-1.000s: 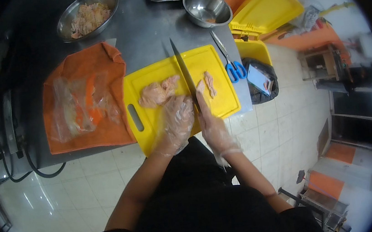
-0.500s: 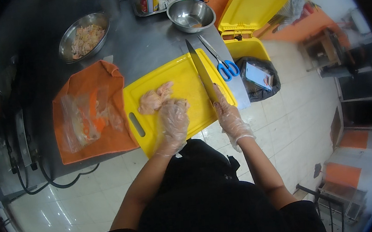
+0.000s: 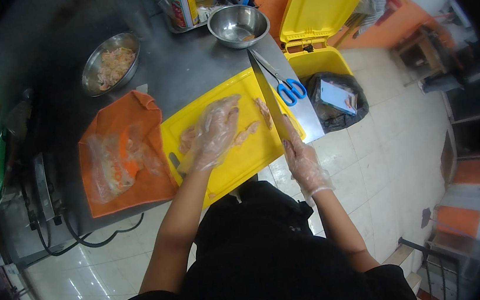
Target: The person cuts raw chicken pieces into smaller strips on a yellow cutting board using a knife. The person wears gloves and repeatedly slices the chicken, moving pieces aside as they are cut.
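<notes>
My right hand [image 3: 305,163], in a clear plastic glove, is closed around the handle of a long knife [image 3: 266,85]. Its blade points away from me over the right side of a yellow cutting board [image 3: 230,172]. My left hand [image 3: 214,130], gloved the same way, lies with fingers stretched out over the board's middle. Beneath and beside it is pale raw chicken [image 3: 187,139], mostly covered by the hand. One thin chicken strip [image 3: 246,133] rests right of the left hand, and another chicken strip [image 3: 263,112] lies by the blade.
Blue-handled scissors [image 3: 289,90] lie along the table's right edge. Farther back are a steel bowl [image 3: 237,24] and, at left, a bowl of cut meat [image 3: 115,66]. An orange cloth [image 3: 158,183] with a plastic bag [image 3: 114,164] sits left. A yellow bin [image 3: 324,60] stands open at right.
My left hand has moved up over the board, and its fingers have straightened from a curl. Thin chicken strips now show near the knife. The right hand still holds the knife.
</notes>
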`<state>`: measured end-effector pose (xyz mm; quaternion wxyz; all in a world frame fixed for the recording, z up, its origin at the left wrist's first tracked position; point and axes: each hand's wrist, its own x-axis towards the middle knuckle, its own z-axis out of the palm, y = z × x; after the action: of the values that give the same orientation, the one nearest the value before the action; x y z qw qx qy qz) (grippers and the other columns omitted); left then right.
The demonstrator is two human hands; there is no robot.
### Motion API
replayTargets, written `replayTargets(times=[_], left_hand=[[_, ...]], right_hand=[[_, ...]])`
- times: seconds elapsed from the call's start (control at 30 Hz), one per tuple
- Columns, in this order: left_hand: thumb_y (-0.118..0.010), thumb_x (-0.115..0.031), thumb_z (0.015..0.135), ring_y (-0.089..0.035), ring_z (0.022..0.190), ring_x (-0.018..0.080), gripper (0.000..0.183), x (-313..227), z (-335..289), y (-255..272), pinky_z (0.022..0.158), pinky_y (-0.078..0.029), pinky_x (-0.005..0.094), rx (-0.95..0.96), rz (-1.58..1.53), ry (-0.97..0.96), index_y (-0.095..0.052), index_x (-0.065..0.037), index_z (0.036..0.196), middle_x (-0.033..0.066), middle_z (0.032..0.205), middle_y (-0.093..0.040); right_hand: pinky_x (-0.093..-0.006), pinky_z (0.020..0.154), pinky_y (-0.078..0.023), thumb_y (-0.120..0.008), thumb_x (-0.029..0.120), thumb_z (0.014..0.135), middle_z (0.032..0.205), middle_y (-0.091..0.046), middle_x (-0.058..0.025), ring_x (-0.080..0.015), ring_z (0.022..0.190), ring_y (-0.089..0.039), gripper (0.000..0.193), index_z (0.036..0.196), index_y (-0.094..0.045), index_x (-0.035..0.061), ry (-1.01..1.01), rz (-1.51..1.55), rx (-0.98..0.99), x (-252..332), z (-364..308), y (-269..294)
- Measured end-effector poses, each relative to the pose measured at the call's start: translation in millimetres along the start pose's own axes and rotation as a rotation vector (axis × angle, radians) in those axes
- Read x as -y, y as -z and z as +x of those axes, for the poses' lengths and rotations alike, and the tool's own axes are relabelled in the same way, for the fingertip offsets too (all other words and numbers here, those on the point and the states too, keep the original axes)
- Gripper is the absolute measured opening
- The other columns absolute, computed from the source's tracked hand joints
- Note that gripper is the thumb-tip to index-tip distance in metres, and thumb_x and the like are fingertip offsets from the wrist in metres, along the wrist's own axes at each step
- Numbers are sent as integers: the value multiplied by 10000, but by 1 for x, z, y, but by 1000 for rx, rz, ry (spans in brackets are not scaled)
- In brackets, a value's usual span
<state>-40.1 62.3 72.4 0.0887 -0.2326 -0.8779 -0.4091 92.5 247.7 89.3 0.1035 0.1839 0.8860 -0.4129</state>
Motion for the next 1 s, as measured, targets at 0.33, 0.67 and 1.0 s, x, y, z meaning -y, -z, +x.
replayTargets(times=[0.33,0.67,1.0], left_hand=[[-684,-147,969,-638,960,390,106,5,-63,-31,833,-518,494,92,146,-12,-680,-53,1017,181,1009,-640],[-655,-90,930,-622,1003,380,187,16,-79,-48,859,-515,478,54,211,-62,-634,-74,1116,173,1115,-609],[-696,-72,914,-625,1065,405,303,16,-75,-45,947,-507,485,8,193,43,-618,-45,1205,194,1127,-633]], right_hand=[[-568,836,-539,-533,162,1083,1000,-705,-330,-501,936,-701,685,1677,-217,289,250,-136,60,-20,-44,-29],[-563,839,-535,-458,157,1099,998,-684,-367,-505,943,-698,637,1677,-206,246,211,-119,98,8,13,-46],[-552,887,-540,-483,132,1090,1087,-695,-343,-496,995,-700,630,1665,-263,267,128,-150,120,6,7,-29]])
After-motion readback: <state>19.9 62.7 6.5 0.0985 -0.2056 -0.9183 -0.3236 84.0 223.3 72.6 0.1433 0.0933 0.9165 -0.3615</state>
